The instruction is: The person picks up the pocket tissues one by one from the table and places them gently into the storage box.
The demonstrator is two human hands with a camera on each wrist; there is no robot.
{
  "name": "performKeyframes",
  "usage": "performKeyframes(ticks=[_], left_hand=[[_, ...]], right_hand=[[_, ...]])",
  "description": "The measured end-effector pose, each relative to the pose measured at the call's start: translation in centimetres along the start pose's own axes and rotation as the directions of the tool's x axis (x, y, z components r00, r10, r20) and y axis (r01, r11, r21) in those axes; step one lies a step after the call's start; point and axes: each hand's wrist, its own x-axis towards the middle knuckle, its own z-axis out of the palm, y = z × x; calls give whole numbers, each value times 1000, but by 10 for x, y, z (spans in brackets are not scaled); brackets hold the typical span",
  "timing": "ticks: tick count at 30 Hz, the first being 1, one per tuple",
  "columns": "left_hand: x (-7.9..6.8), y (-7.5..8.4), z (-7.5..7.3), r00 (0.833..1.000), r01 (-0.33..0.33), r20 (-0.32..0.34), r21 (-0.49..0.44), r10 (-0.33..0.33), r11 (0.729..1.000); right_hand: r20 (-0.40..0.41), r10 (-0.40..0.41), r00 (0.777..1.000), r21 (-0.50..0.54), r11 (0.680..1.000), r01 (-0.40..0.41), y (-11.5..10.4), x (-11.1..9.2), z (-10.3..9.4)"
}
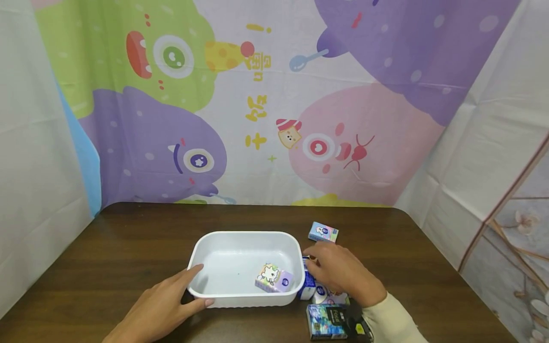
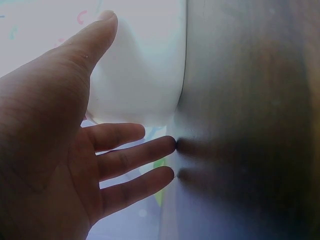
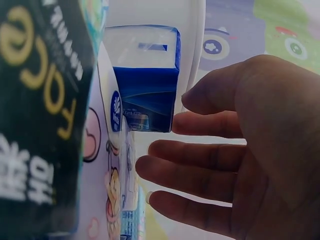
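A white plastic basin (image 1: 233, 301) stands on the table, with a purple and white tissue pack (image 1: 274, 278) lying inside it. My left hand (image 1: 165, 297) is at its near left corner, thumb by the front wall and relaxed fingers along the left side; the left wrist view shows these fingers (image 2: 132, 157) spread. Against the basin's right wall stands a blue tissue pack (image 1: 307, 286). Over that pack is my right hand (image 1: 339, 269). In the right wrist view its thumb and index finger lie at the edge of the blue pack (image 3: 147, 95), other fingers loosely extended; whether they touch it I cannot tell.
Right of the basin, a pink and white pack (image 1: 328, 296) lies partly under my right arm. Nearer me are a blue-green and black box (image 1: 326, 321) and a dark item (image 1: 359, 328). A light blue pack (image 1: 323, 231) lies farther back. A printed cloth (image 1: 257, 176) hangs behind the table.
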Motion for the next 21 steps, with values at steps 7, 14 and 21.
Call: performKeyframes(ticks=[7,14,21], left_hand=[[0,0,1,1000,-6,-10,2,6,1000],[1,0,0,1000,3,-2,1,-3,1000],[1,0,1,1000,11,13,0,-11,1000]], right_hand=[[-12,-14,1000,-18,1000,14,-1,-1,2],[2,26,1000,-28,999,-26,-2,-1,2],[2,63,998,-54,997,-63,-3,0,1]])
